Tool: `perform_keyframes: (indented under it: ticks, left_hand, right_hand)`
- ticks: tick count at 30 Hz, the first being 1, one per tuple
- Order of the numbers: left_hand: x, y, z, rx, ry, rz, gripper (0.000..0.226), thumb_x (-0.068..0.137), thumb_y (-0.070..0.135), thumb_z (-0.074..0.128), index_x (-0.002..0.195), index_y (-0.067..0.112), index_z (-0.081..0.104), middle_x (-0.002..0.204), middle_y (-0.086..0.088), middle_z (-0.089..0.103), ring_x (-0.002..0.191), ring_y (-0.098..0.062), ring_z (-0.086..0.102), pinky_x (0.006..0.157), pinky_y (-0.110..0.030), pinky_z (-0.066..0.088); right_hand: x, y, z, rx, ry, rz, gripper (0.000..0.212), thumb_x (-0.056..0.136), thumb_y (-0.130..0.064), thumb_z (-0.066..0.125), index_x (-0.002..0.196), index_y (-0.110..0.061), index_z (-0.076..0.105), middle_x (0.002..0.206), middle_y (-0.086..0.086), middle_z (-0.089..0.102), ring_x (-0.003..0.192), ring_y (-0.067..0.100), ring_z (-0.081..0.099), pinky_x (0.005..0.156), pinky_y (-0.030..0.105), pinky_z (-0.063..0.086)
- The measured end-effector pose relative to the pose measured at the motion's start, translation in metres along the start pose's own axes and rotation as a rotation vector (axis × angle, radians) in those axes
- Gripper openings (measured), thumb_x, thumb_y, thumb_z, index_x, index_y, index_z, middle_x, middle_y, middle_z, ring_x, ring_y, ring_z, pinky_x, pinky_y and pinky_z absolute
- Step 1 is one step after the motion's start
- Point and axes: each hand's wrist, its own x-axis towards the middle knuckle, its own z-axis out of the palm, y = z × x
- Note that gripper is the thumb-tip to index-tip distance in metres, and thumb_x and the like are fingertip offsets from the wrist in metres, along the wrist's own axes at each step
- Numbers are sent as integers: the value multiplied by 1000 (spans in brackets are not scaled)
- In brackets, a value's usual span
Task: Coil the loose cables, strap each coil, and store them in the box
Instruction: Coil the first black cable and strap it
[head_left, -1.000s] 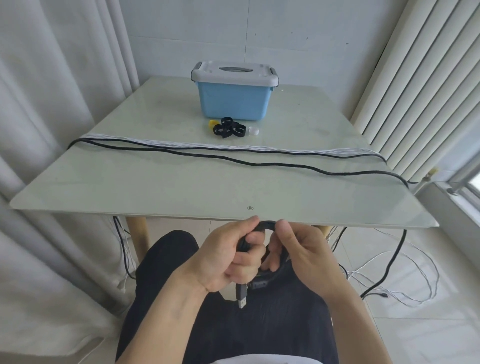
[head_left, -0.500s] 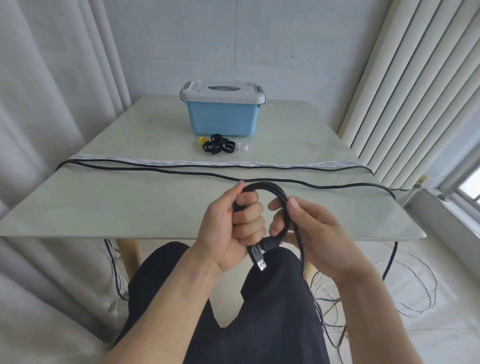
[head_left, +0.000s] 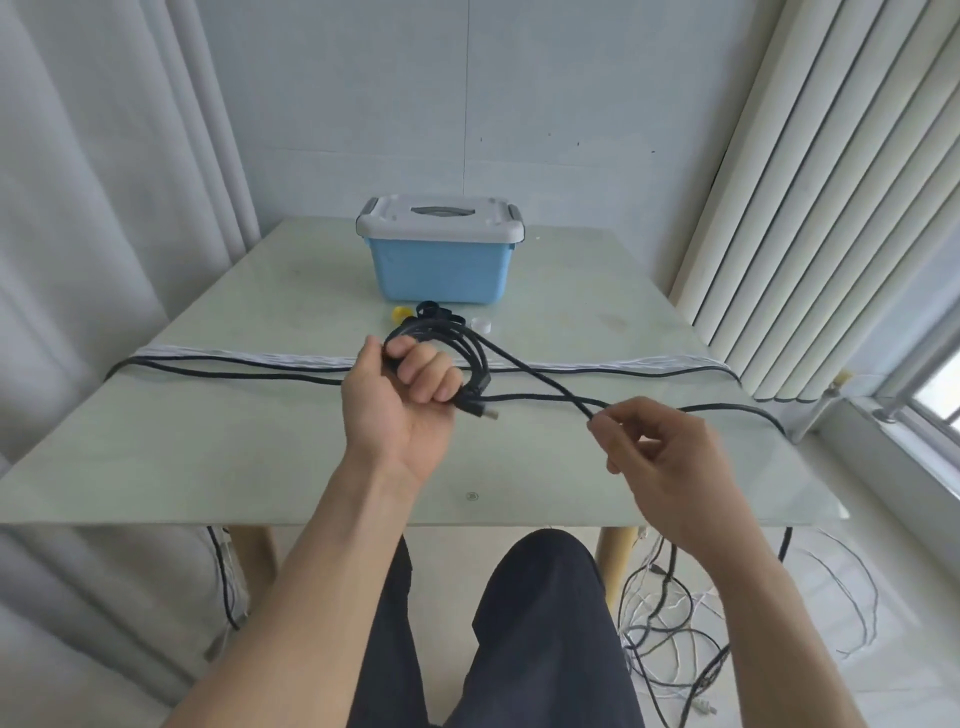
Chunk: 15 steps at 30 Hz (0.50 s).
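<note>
Since the earlier frame both hands have risen above the table (head_left: 218, 457) and separated, the right hand (head_left: 657, 457) drawing away from the coil. The closed blue box (head_left: 439, 270) stands at the far side, with straps (head_left: 434, 310) just before it. The left hand (head_left: 402, 397) grips the black cable coil (head_left: 457, 340), fingers curled round the loops; right fingertips (head_left: 597, 423) pinch the trailing strand.

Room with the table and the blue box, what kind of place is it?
Probably a room in a home, by a window. A pale table stands between curtains and tall blinds, with a tiled floor underneath and a window frame at the right.
</note>
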Motion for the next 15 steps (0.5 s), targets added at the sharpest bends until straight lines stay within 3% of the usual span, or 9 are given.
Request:
perform_keyframes:
  ticks: [4, 11, 15]
  left_hand:
    - [17, 5, 20, 110, -55, 71, 30, 99, 28, 27, 73, 16, 37, 63, 1, 28, 52, -16, 25, 57, -29, 27]
    - [65, -18, 37, 470, -63, 159, 18, 108, 17, 34, 94, 10, 43, 69, -3, 47, 55, -17, 47, 64, -30, 43]
    - [96, -22, 33, 1095, -104, 63, 22, 105, 21, 41, 90, 7, 49, 69, -3, 60, 54, -16, 56, 55, -29, 44]
  right_hand:
    - [28, -28, 1, -374, -262, -101, 21, 91, -25, 57, 72, -22, 64, 57, 1, 55, 54, 16, 47, 50, 24, 36]
    - [87, -47, 20, -399, -555, -212, 27, 82, -22, 60, 61, -7, 54, 57, 10, 43, 53, 14, 32, 51, 28, 34]
    - [135, -49, 18, -207, -514, -213, 30, 88, -16, 66, 58, -24, 63, 52, -2, 57, 48, 11, 43, 49, 21, 37]
